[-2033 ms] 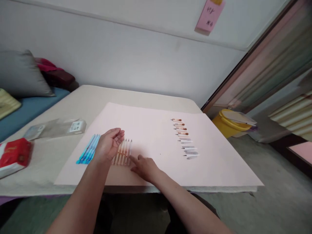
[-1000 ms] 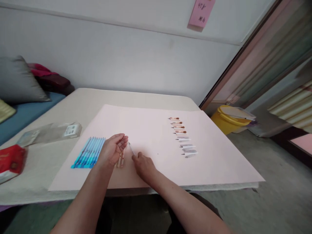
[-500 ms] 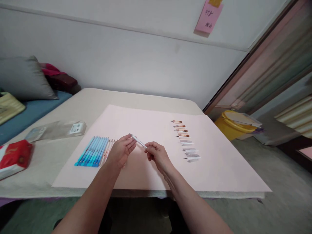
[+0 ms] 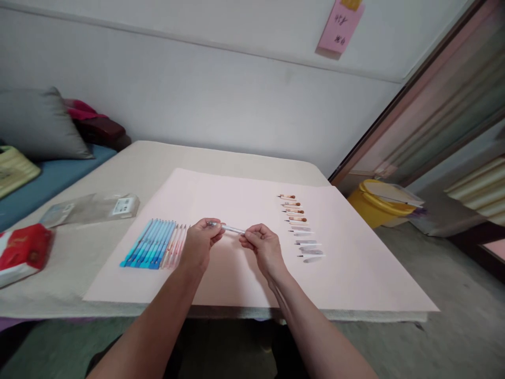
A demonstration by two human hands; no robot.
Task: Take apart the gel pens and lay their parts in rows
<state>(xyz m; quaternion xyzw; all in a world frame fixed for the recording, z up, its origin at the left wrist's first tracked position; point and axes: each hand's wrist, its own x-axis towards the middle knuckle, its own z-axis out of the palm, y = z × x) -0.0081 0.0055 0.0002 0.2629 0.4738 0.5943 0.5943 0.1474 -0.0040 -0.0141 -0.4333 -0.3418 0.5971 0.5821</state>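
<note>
Bare pale pink paper sheet [image 4: 244,195] lies open ahead of both hands and between them and the row of small pen tips and caps [image 4: 302,229] to the right. Left, a row of blue pen barrels [image 4: 152,243] blocks the way. Farther left on the beige tabletop [image 4: 130,168] sit a clear plastic packet [image 4: 90,208] and a red tissue pack [image 4: 23,252].

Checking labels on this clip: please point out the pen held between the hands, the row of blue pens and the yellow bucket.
pen [image 4: 232,229], head view, middle of the bare barrel between the two hands.
row of blue pens [image 4: 149,244], head view, middle of the row.
yellow bucket [image 4: 365,206], head view, its front wall.
</note>
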